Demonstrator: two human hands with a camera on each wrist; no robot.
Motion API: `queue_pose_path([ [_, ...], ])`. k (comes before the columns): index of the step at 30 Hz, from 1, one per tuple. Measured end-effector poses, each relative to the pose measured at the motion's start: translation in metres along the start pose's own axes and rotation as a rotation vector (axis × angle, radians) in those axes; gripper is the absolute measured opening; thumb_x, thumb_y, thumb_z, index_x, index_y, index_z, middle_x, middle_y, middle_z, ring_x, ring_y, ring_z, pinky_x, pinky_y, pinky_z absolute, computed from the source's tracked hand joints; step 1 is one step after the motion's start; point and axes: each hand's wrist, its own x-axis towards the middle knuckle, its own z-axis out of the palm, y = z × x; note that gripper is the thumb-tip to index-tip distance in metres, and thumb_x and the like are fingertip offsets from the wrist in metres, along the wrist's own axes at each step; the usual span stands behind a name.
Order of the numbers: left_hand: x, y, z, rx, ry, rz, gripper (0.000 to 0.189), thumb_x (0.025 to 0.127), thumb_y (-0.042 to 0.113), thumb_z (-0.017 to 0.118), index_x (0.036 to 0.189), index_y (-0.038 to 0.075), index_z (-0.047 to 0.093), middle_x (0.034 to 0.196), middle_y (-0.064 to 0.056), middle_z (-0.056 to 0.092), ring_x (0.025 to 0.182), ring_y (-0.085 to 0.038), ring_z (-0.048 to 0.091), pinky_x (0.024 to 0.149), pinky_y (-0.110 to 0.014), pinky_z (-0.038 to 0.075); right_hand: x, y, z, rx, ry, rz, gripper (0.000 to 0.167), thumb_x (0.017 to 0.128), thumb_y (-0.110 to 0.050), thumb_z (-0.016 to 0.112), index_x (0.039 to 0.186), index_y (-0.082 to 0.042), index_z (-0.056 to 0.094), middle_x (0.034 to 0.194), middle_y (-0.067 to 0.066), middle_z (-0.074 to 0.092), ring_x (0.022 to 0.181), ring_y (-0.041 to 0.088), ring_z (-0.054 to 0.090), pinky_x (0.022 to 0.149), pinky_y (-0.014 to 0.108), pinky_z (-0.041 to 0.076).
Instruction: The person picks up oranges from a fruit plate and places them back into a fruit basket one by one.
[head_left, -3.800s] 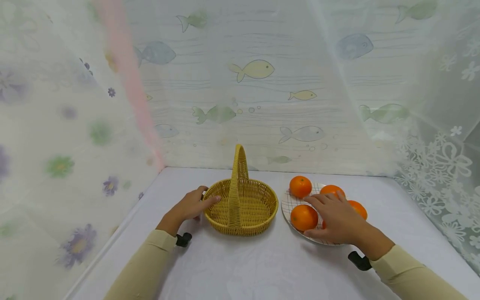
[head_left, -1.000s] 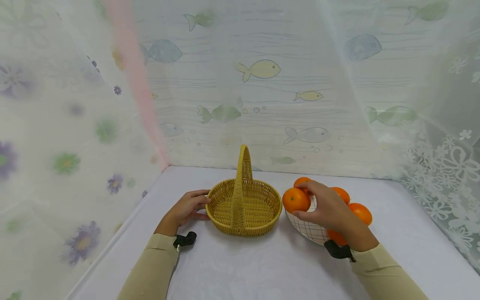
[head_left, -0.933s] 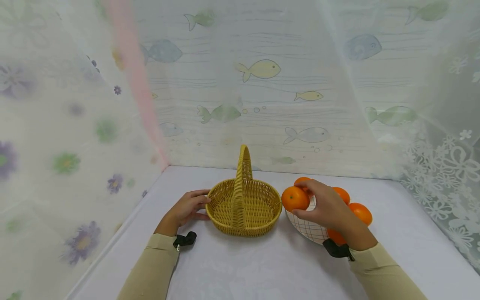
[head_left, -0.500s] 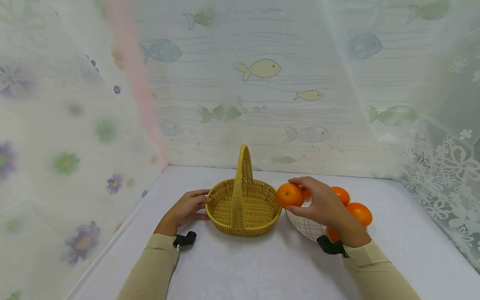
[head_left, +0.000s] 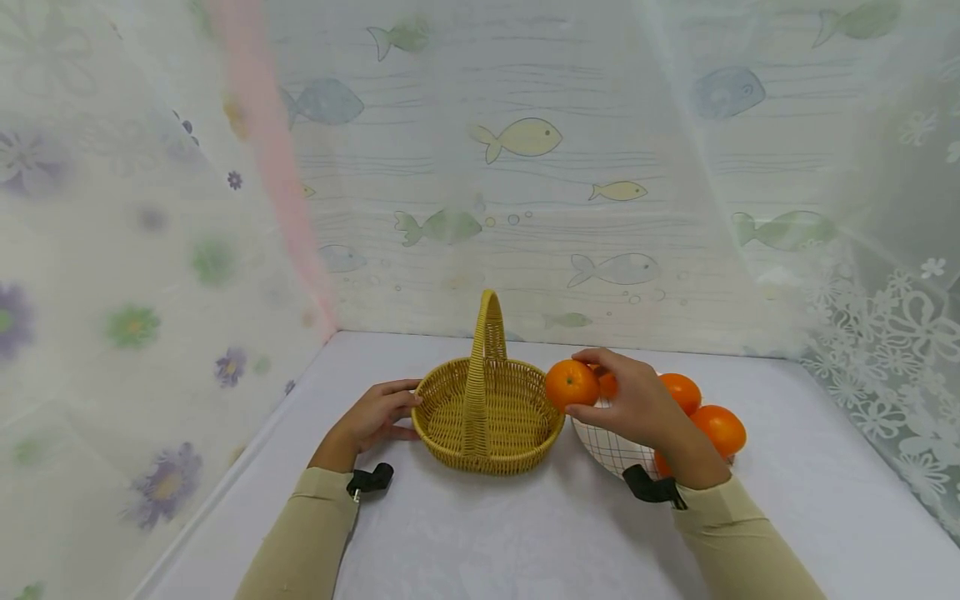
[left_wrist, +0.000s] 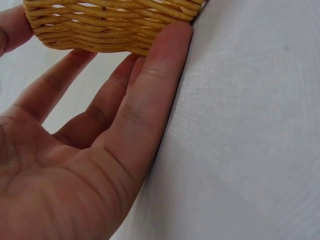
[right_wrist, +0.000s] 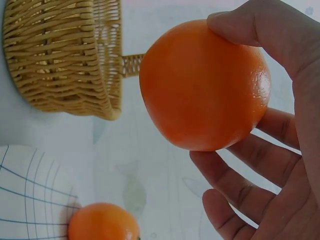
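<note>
My right hand [head_left: 637,400] holds an orange [head_left: 572,385] between thumb and fingertips, above the right rim of a yellow wicker basket [head_left: 517,454]. In the right wrist view, the orange [right_wrist: 205,85] is off the table and the basket [right_wrist: 55,55] lies beyond it. My left hand [head_left: 371,419] touches the basket's left end with loosely extended fingers. The left wrist view shows the fingertips of that hand [left_wrist: 75,145] against the woven wall [left_wrist: 110,25], one digit low along the tabletop. Inside the basket, only the woven bottom shows.
A white plate with grid lines [head_left: 617,448] stands right of the basket, partly hidden by my right hand and forearm. More oranges lie on it, including one at the back right [head_left: 680,392] and one at the right [head_left: 717,429]. A white cloth [head_left: 480,542] covers the table.
My right hand has picked an orange from the plate and carried it left and slightly up to the basket's rim. The left hand has shifted its fingers on the basket's end.
</note>
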Motion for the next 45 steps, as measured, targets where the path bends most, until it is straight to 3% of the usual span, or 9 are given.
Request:
queue_pose_path([
  [19,0.0,0.0,0.0,-0.008,-0.001,0.003,0.052,0.101,0.02,0.064,0.151,0.01,0.053,0.144,-0.014,0.061,0.115,-0.025,0.069,0.086,-0.053,0.063,0.011,-0.004,0.004,0.072,-0.018,0.056,0.069,0.081,-0.039,0.089,0.139,-0.019,0.058,0.137,-0.001,0.065,0.112,0.024,0.069,0.091,0.05,0.061],
  [29,0.001,0.0,0.0,-0.021,-0.005,-0.002,0.053,0.101,0.021,0.065,0.151,0.01,0.053,0.143,-0.014,0.062,0.114,-0.023,0.07,0.087,-0.053,0.063,0.017,-0.008,0.006,0.082,-0.009,0.074,0.063,0.081,-0.034,0.089,0.136,-0.024,0.06,0.134,-0.005,0.065,0.107,0.022,0.067,0.089,0.042,0.059],
  [45,0.003,-0.002,-0.002,-0.031,-0.008,-0.002,0.053,0.101,0.021,0.065,0.151,0.011,0.053,0.143,-0.014,0.062,0.115,-0.024,0.069,0.087,-0.053,0.062,0.016,-0.009,0.017,0.125,-0.051,0.108,0.061,0.08,-0.037,0.09,0.132,-0.024,0.062,0.126,-0.007,0.067,0.106,0.022,0.065,0.092,0.048,0.059],
])
